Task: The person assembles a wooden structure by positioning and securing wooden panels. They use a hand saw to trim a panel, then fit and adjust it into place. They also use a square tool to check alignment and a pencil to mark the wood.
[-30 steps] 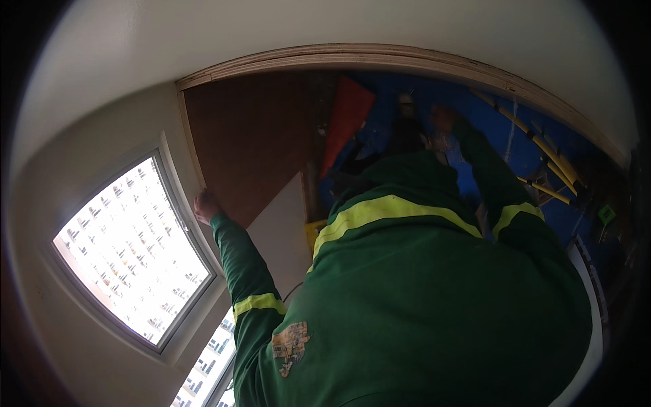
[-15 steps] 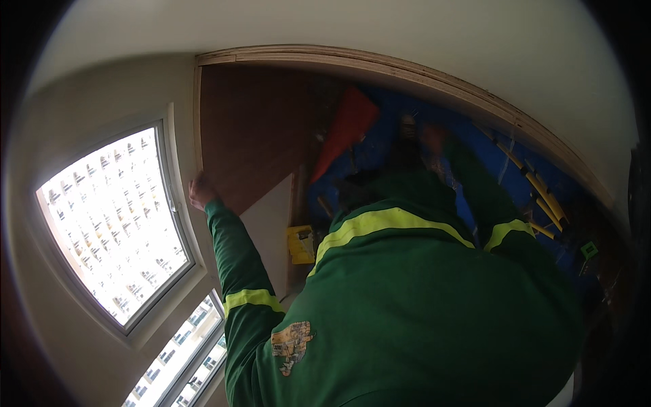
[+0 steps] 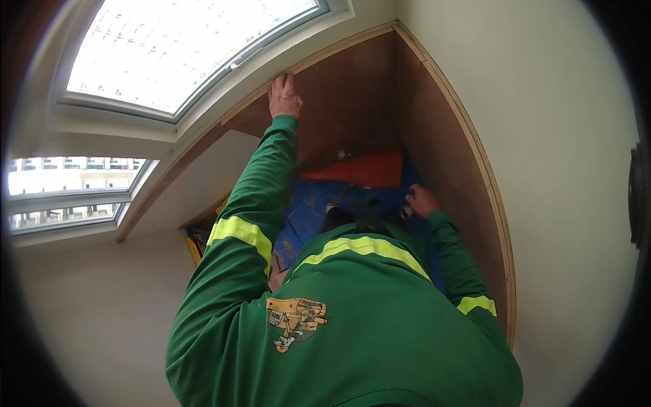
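My left hand (image 3: 285, 97) is up at the plywood edge (image 3: 316, 62) below the window, its fingers hooked over the rim. Beneath it, a brown wooden panel (image 3: 349, 102) runs down into the recess. Low on the right, my right hand (image 3: 423, 201) hangs over the blue floor covering (image 3: 298, 217), its fingers partly bent and apart with nothing seen in them. An orange-red sheet (image 3: 366, 168) lies at the foot of the panels, close to that hand. My shoes show only in part beyond my chest.
A second brown panel (image 3: 441, 129) with a pale plywood edge curves down the right side, against a cream wall (image 3: 556, 169). Two windows stand at left, the upper one (image 3: 169, 54) very bright. A yellow and dark object (image 3: 195, 247) sits at the lower left.
The view has swung round, so the window now sits at the top and the yellow tools on the right are out of view. My right hand, blurred before, is now sharper and lower.
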A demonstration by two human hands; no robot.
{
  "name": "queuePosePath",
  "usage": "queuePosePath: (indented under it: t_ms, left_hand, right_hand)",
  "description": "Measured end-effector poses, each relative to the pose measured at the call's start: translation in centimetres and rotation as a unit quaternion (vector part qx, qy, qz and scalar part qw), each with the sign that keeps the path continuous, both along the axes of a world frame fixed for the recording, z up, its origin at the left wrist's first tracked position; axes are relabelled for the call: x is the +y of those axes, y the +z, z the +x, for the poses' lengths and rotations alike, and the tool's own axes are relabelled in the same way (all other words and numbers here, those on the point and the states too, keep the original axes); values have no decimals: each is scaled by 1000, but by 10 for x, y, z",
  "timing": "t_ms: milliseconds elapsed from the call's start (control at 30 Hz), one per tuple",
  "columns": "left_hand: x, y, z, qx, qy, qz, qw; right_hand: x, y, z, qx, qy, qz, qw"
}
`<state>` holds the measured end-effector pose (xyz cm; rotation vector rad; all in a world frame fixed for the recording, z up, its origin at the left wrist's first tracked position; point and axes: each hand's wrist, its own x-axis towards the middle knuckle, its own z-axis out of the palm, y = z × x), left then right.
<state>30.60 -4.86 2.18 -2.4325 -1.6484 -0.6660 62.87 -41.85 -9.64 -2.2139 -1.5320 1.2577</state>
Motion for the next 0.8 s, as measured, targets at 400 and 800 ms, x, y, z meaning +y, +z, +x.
queuePosePath:
  t_ms: [400, 800]
  left_hand:
    - [-4, 6, -64, -1, -76, -34, 997]
    - [-43, -12, -256, -1, 134, 60, 989]
  right_hand:
    - [327, 195, -185, -267, 182, 352, 879]
    - [364, 156, -195, -344, 165, 229, 896]
